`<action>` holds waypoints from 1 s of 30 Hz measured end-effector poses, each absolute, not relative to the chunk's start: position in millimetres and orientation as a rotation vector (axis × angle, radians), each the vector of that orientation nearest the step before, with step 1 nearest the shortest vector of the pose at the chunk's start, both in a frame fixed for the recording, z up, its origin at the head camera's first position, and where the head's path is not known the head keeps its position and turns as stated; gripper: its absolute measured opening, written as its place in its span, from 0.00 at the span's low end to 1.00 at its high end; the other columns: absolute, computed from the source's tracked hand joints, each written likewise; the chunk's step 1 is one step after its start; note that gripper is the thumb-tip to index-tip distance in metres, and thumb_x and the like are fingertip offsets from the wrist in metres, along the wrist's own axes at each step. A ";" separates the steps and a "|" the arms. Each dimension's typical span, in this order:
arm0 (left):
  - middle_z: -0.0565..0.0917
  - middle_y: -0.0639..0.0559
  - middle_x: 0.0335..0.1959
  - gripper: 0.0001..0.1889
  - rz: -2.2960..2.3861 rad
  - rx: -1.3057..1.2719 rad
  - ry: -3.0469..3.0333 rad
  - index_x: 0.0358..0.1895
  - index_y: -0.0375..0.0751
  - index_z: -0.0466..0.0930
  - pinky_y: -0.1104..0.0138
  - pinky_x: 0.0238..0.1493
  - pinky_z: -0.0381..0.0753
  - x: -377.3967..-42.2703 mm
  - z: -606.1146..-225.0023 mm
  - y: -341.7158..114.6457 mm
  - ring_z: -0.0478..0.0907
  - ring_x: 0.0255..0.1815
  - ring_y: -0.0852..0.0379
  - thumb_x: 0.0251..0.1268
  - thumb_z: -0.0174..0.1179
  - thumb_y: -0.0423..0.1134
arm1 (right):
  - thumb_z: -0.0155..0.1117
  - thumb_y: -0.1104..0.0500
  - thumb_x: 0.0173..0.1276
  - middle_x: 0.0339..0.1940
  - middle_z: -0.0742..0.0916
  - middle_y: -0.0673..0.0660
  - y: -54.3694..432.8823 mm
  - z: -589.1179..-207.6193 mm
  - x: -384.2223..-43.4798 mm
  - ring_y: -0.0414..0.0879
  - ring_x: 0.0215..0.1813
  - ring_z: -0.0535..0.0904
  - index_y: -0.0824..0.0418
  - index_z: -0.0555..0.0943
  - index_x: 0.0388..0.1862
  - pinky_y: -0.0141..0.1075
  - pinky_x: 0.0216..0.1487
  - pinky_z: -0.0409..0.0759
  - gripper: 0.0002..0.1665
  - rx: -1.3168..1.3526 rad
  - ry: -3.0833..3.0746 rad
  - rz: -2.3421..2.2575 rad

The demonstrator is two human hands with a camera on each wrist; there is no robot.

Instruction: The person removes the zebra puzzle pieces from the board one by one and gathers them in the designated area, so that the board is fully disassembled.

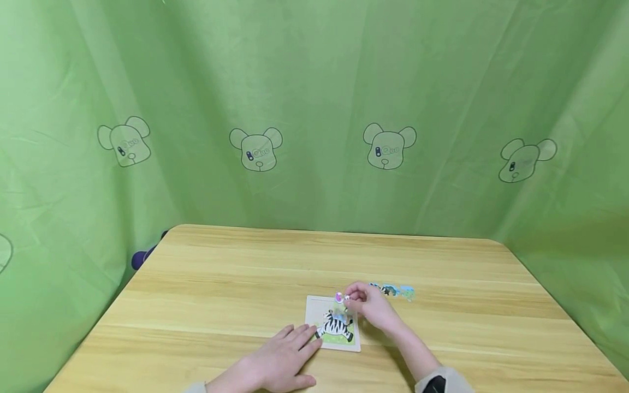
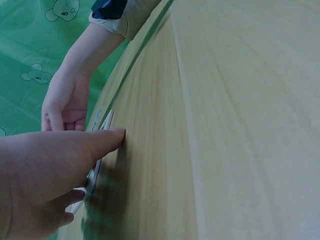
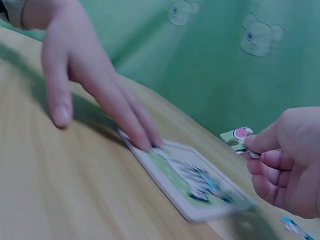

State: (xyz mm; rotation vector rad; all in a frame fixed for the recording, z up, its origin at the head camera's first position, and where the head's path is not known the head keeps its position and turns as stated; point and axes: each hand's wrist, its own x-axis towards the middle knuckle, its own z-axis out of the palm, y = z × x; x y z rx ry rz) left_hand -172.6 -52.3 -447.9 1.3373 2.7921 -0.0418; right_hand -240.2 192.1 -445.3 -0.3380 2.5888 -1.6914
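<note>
- R hand (image 1: 375,311) — grasping: thumb + fingertips pinch a small jigsaw pc (image 3: 231,137), other fingers curled in. Pc is pale green w/ a pink round patch, held up in the air, apart from the board, above its far R part in the head view.
- L hand (image 1: 282,360) — not gripping: palm down, fingers outstretched, fingertips on near L edge of the puzzle board (image 1: 314,307), thumb out to the side.
- Board lies flat on the wood-grain table (image 1: 221,289), b/w the hands. Zebra picture (image 1: 336,327) fills its near part: striped body, legs, green grass; far L part shows plain pale backing.
- Loose jigsaw pcs (image 1: 390,290), bluish, in a short row on the table just beyond R hand, partly hidden by it; exact no. can't tell.
- R sleeve (image 1: 457,381) light-coloured w/ a dark patch.
- Green curtain (image 1: 314,65) behind table + at both sides, w/ bear-head outlines (image 1: 259,153).
- Purple obj. (image 1: 139,260) by table's far L edge, mostly hidden — can't tell what.
</note>
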 end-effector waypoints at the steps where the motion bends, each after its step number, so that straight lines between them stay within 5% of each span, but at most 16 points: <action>1: 0.57 0.46 0.71 0.37 -0.045 1.335 2.789 0.70 0.45 0.59 0.56 0.68 0.56 -172.4 -447.7 -52.2 0.54 0.70 0.51 0.63 0.44 0.64 | 0.64 0.67 0.56 0.27 0.79 0.54 197.7 -445.9 -240.5 0.44 0.26 0.73 0.66 0.78 0.36 0.30 0.22 0.74 0.08 -0.312 2.587 -1.695; 15: 0.56 0.47 0.72 0.37 -0.032 1.310 2.778 0.70 0.46 0.58 0.56 0.68 0.55 -171.6 -446.6 -51.7 0.53 0.71 0.51 0.63 0.45 0.64 | 0.64 0.68 0.57 0.26 0.80 0.54 252.6 -449.1 -242.2 0.43 0.25 0.72 0.70 0.79 0.41 0.29 0.22 0.73 0.12 -0.042 2.691 -1.573; 30: 0.55 0.46 0.72 0.37 -0.025 1.321 2.773 0.70 0.45 0.57 0.56 0.68 0.56 -172.1 -445.9 -52.7 0.53 0.71 0.51 0.64 0.43 0.64 | 0.67 0.65 0.54 0.26 0.83 0.52 256.4 -457.1 -252.1 0.43 0.29 0.74 0.65 0.84 0.34 0.35 0.31 0.73 0.07 -0.102 2.951 -1.204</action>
